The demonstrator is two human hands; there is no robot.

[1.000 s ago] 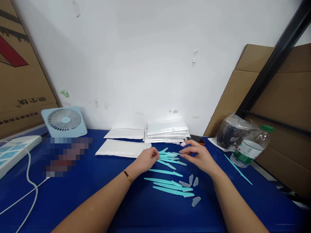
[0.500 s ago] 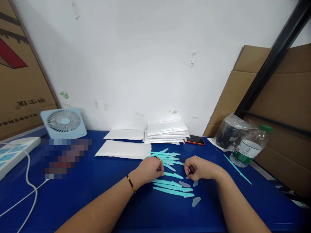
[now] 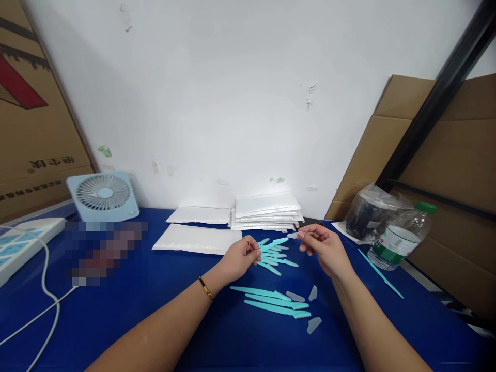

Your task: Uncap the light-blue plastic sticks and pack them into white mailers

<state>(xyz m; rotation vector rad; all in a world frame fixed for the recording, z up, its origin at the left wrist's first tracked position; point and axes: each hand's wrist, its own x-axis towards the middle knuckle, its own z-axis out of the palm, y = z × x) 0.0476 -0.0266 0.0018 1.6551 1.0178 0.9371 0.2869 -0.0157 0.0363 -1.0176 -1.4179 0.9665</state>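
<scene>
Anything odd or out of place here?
One turquoise tool lies alone beside the bottle, away from the other turquoise tools. The white wall behind also has scuffed patches. No spill visible.

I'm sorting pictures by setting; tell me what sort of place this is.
Probably a small workshop or packing corner, judging by the stacked flat white packets, slim turquoise plastic-looking tools and big brown printed cardboard box.

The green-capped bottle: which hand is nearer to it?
Right. The right hand is left of the bottle, not touching it; the left hand is farther left, pinching a turquoise stick.
</scene>
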